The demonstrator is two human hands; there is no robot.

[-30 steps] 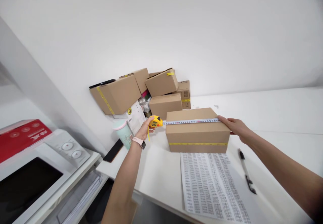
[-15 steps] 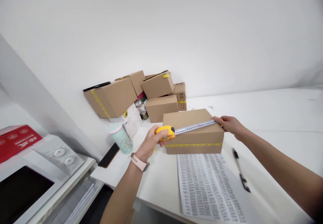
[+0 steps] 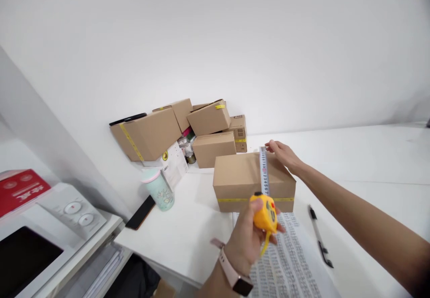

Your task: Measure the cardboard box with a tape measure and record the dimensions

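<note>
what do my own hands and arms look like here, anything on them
Your left hand has a pale pink wristband with a dark rectangular face at the wrist. Your right hand shows no band or glove. Both forearms are bare, without visible sleeves.

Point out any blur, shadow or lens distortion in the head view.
Head view: the left hand and its watch strap look slightly motion-blurred; print on the paper is too small to read; light is soft, with faint shadows on the table; the upper right corner darkens; wide-angle stretching shows towards the edges.
</note>
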